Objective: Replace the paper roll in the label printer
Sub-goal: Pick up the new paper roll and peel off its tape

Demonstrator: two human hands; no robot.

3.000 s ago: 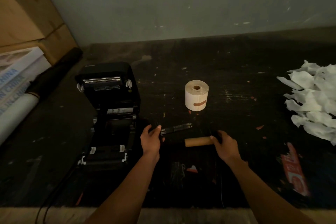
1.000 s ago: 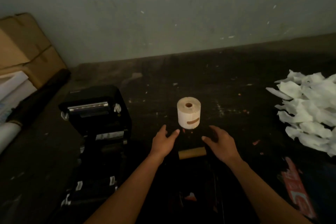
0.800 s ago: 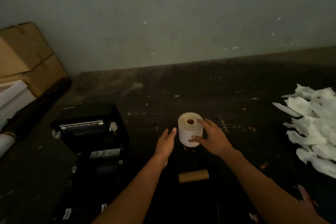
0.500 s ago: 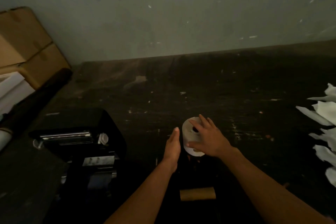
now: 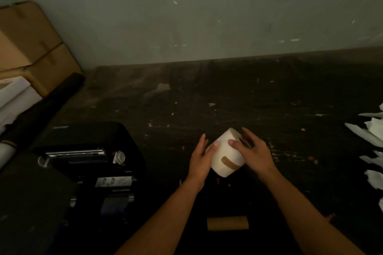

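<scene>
A white paper roll (image 5: 224,156) with a brown tape strip is tilted between both hands above the dark table. My left hand (image 5: 200,158) presses its left side with the thumb on the paper. My right hand (image 5: 251,152) covers its upper right end. The black label printer (image 5: 89,157) stands open at the left, its lid raised. An empty brown cardboard core (image 5: 227,223) lies on the table below the roll, between my forearms.
Cardboard boxes (image 5: 31,47) and a dark rolled sheet (image 5: 41,105) lean at the far left. A pile of torn white paper (image 5: 371,141) lies at the right edge. A grey wall (image 5: 207,12) bounds the dark table (image 5: 248,99) at the back.
Both hands left the empty core on the table and reached to the standing white roll. They closed on it and tipped it off its end.
</scene>
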